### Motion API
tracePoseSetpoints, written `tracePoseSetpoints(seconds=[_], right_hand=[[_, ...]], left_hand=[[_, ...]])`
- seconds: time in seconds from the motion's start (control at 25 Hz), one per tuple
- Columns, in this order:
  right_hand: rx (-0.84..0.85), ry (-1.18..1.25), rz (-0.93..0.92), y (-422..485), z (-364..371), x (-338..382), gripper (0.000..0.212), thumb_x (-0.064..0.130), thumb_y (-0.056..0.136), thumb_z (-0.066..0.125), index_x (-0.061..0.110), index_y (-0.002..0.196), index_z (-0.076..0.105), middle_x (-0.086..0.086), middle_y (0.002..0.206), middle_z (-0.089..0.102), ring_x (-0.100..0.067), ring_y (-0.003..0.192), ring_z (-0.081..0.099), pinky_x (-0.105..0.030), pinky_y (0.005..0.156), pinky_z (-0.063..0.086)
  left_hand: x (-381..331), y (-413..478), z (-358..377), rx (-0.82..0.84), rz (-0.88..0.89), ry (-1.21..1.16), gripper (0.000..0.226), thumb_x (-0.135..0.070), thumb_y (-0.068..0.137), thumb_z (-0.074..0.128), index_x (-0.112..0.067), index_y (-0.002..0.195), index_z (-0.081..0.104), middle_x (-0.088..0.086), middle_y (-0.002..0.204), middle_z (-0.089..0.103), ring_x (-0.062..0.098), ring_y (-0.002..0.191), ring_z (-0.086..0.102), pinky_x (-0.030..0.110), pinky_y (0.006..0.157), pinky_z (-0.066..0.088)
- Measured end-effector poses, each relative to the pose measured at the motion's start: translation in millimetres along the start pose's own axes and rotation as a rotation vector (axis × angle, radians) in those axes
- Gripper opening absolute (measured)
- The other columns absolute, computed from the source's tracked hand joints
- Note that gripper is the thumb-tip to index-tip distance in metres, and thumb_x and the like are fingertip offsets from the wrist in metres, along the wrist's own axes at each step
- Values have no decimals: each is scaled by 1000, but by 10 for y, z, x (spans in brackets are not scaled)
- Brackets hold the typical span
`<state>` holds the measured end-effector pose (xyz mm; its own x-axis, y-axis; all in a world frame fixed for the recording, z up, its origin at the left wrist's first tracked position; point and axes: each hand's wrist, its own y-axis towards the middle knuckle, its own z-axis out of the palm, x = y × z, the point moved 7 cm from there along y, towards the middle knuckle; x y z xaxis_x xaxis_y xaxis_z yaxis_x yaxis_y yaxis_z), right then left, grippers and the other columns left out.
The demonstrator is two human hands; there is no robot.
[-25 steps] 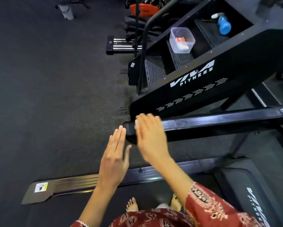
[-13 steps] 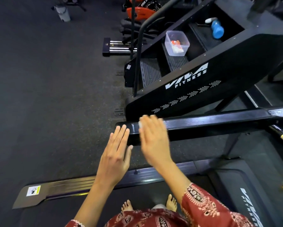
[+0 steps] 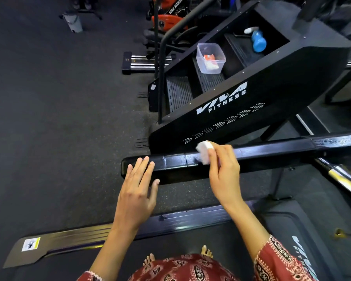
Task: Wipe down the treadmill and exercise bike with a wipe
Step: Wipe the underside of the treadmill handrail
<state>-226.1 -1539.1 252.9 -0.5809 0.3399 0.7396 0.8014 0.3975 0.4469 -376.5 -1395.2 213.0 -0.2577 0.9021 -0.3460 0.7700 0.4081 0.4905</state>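
Your feet are half hidden under your red sleeve. Your left hand lies flat and spread, fingertips on the handrail end. Your right hand pinches the wipe against the rail's top. Beyond stands the stepper, holding a tub and a blue bottle; the bike is cut off.

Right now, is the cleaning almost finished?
Probably not. The handrail shines wet on the far right, so that part looks done. The right hand presses the wipe mid-rail; the left hand is empty. The rail's end and the orange bike remain.
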Motion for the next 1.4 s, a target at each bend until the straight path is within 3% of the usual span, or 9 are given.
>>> tracePoseSetpoints(seconds=[0.08,0.16,0.28,0.44,0.64,0.88,1.16,1.28,1.4], right_hand=[[97,165,97,75,159,9,17,17,96,54,15,110,63,4,88,61,-8,79,54,-15,72,41],[157,61,79,132,263,-33,15,18,92,60,15,106,64,9,91,60,-14,87,52,-26,76,40],[97,-191,-64,149,298,-64,22,16,90,58,7,109,64,-5,113,60,-23,104,53,-36,89,40],[199,-233,-297,25,437,74,36,17,100,37,-3,105,66,-17,106,66,-35,100,62,-45,90,49],[119,-402,-191,-199,561,-30,40,18,98,37,-3,123,60,-17,128,59,-34,122,52,-39,109,30],[326,-198,-519,-517,1307,764,35,8,93,46,-5,123,59,-19,124,61,-34,115,55,-41,101,40],[-54,-550,1,-89,152,-384,39,21,100,35,2,126,57,-16,134,54,-39,123,48,-54,101,37],[73,-472,-180,-318,672,101,38,16,99,37,1,131,52,-12,133,53,-34,122,47,-51,102,36],[203,-401,-318,-404,621,142,40,18,100,38,6,136,50,-8,142,49,-25,132,41,-34,110,24]], left_hand=[[10,7,3,-3,-8,9,45,-24,93,44,4,127,56,19,135,53,25,131,39,33,117,17],[5,8,-3,-1,-12,12,45,-24,93,45,4,127,56,19,135,53,25,132,39,34,117,17],[-2,6,-5,5,-20,10,45,-24,93,44,3,127,56,18,135,52,24,132,37,34,117,17],[12,1,-21,14,-13,19,45,-25,94,43,3,128,55,17,136,52,25,132,40,35,117,18],[111,-70,-107,-4,-43,23,46,-23,94,44,3,130,53,17,138,50,26,134,38,33,118,17],[360,-209,-168,-17,-69,-11,47,-16,93,41,8,134,47,18,143,43,27,137,33,33,118,19],[190,-45,-119,21,64,43,47,-23,96,42,7,131,51,21,138,49,27,134,35,35,117,18],[96,35,-44,42,116,53,47,-25,95,42,6,129,53,21,136,51,30,131,41,36,116,19],[-68,130,47,54,156,52,47,-25,95,43,6,128,54,21,134,52,32,129,45,37,116,20]])
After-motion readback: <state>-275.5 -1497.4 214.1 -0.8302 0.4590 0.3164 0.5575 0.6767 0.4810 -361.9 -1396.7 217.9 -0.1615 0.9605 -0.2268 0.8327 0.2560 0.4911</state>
